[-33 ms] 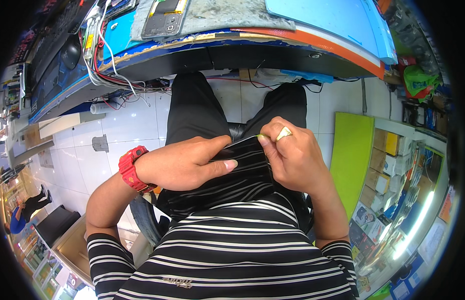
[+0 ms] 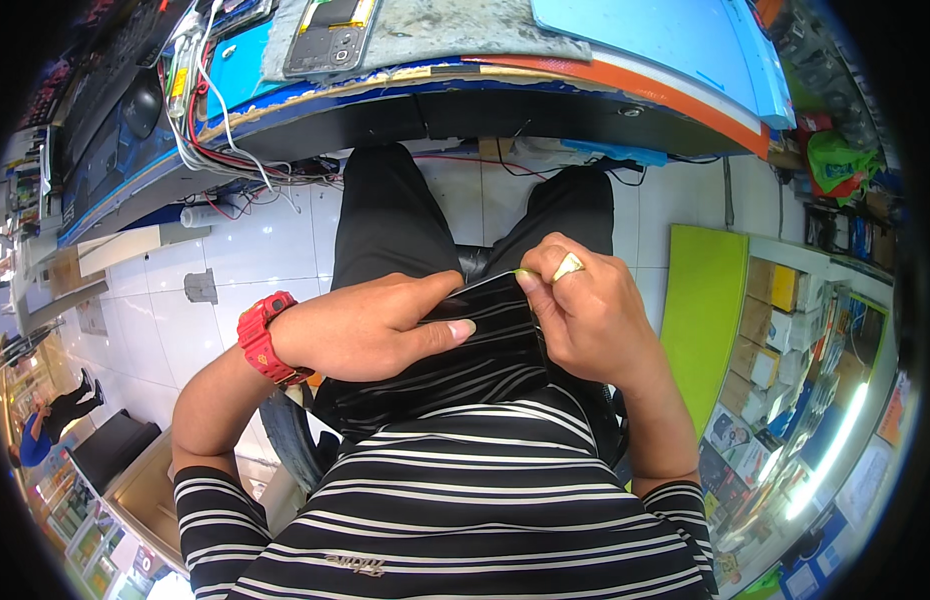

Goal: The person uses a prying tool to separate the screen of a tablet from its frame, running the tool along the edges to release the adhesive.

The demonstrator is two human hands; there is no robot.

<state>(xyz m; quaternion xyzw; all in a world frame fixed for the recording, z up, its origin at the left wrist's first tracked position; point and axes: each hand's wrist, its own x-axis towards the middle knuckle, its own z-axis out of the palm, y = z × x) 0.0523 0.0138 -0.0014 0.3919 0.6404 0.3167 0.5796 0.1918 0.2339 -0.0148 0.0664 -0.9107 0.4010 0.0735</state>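
Note:
Over my lap is a thin, glossy black panel [image 2: 495,345] that mirrors the stripes of my shirt; its exact kind does not show. My left hand [image 2: 360,325] grips its left side, thumb across the front face and fingers curled behind the far edge. At the far right corner, my right hand [image 2: 600,315] pinches a small yellow-green tab [image 2: 521,272] between thumb and index finger. The right fingers are curled in, and their tips are partly hidden. A red watch [image 2: 269,338] is on my left wrist, a ring [image 2: 567,266] on my right hand.
Ahead stands a workbench [image 2: 525,118] with a grey mat [image 2: 455,35], an opened phone [image 2: 330,40] and a blue board [image 2: 645,35]. Cables [image 2: 210,130] hang off its left part, near a black mouse [image 2: 143,105]. A display case [image 2: 785,370] is at right; a person [image 2: 45,420] is far left.

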